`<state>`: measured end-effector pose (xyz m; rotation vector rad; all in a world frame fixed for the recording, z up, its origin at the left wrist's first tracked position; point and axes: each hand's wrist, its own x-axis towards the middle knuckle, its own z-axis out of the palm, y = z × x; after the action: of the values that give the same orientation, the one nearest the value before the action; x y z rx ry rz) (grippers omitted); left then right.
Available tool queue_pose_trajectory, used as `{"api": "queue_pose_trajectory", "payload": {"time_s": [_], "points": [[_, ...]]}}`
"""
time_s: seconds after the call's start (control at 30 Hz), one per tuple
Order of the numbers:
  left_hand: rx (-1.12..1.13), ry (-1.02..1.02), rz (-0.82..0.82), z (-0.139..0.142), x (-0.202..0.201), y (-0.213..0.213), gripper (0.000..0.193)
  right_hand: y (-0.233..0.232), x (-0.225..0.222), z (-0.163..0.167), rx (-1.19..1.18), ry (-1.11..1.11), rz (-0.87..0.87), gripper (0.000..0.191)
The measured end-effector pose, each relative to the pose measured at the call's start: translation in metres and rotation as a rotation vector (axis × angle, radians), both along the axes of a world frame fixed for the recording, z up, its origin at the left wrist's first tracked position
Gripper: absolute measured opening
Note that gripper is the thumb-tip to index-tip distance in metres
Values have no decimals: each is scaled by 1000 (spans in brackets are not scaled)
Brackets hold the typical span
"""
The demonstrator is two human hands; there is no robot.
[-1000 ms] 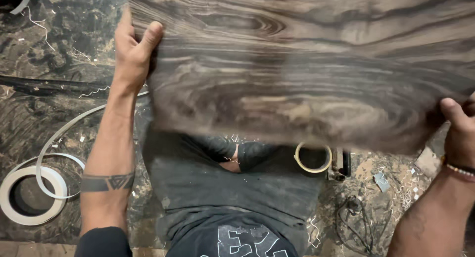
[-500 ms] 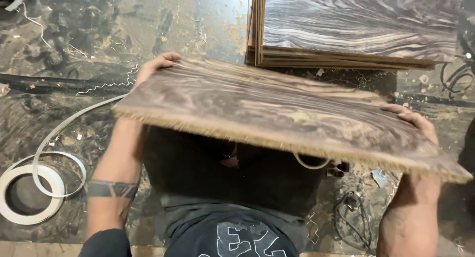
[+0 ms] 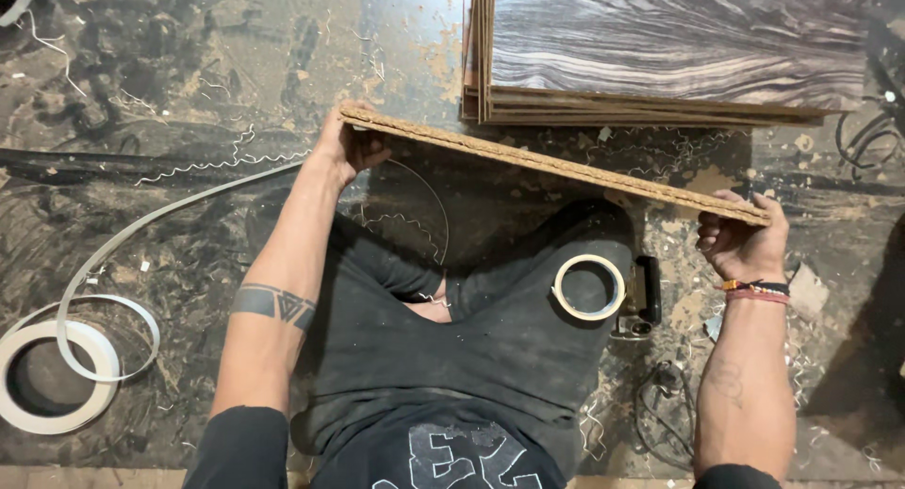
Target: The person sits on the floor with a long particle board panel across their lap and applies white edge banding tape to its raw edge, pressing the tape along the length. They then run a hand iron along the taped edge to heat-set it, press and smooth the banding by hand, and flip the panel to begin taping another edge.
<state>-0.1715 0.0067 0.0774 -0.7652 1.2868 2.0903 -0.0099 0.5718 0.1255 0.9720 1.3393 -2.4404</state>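
On a littered workshop floor (image 3: 189, 93), a board (image 3: 556, 161) is held edge-up over the lap. The left hand (image 3: 347, 145) and right hand (image 3: 740, 244) each clasp an end, steadying it level.

board (image 3: 556, 161) | wood-grain laminate, raw edge | edge-on, tilted | above lap

Seated on the dusty floor (image 3: 189, 65), the person grips a thin wood-grain board (image 3: 556, 162) edge-on, left hand (image 3: 347, 145) and right hand (image 3: 740, 239) at its ends, above a tape roll (image 3: 588, 286) on the lap, near a stack of matching boards (image 3: 660, 56).
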Motion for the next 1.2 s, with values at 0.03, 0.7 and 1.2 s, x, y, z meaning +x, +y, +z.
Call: {"api": "queue_pose_trajectory", "payload": {"time_s": [0.03, 0.7, 1.2], "points": [[5, 3, -11, -2, 0, -1, 21, -1, -1, -1, 17, 0, -3, 40], [-1228, 632, 185, 14, 94, -141, 17, -47, -23, -19, 308, -134, 178, 75], [-829, 1920, -569, 117, 144, 133, 28, -207, 109, 70, 1951, 674, 838, 50]]}}
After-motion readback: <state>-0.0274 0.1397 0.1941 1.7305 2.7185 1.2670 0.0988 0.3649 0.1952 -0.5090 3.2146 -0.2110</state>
